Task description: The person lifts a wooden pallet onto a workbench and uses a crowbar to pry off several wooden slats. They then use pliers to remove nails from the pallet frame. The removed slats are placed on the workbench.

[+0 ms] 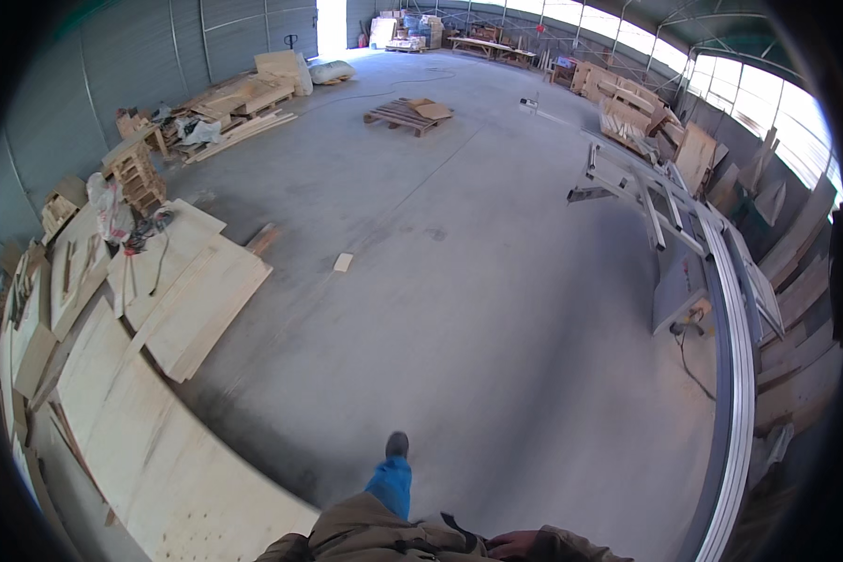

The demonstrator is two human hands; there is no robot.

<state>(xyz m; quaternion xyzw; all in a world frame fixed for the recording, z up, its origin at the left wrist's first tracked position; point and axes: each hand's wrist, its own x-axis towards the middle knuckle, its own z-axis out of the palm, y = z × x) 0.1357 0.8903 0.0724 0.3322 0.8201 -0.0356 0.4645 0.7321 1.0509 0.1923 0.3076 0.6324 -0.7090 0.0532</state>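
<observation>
At the lower edge my right hand (513, 543) shows in part beside my jacket, near a dark strap. Its fingers are too dark and cut off to tell whether they hold anything. My left hand is out of sight; only a bit of sleeve (288, 547) shows on that side. Nearest on the left lies a long plywood sheet (150, 421). Beyond it are stacked plywood panels (201, 304), with a dark corded tool (150, 229) on top. To the right runs a panel saw with a long metal rail (735, 375).
A wooden pallet (401, 115) lies on the concrete floor (440, 309) ahead, and a small wood offcut (344, 262) is nearer. Boards and scrap wood (244, 98) line the left wall. Leaning panels (698, 155) stand along the right. A cable (693, 365) hangs by the saw.
</observation>
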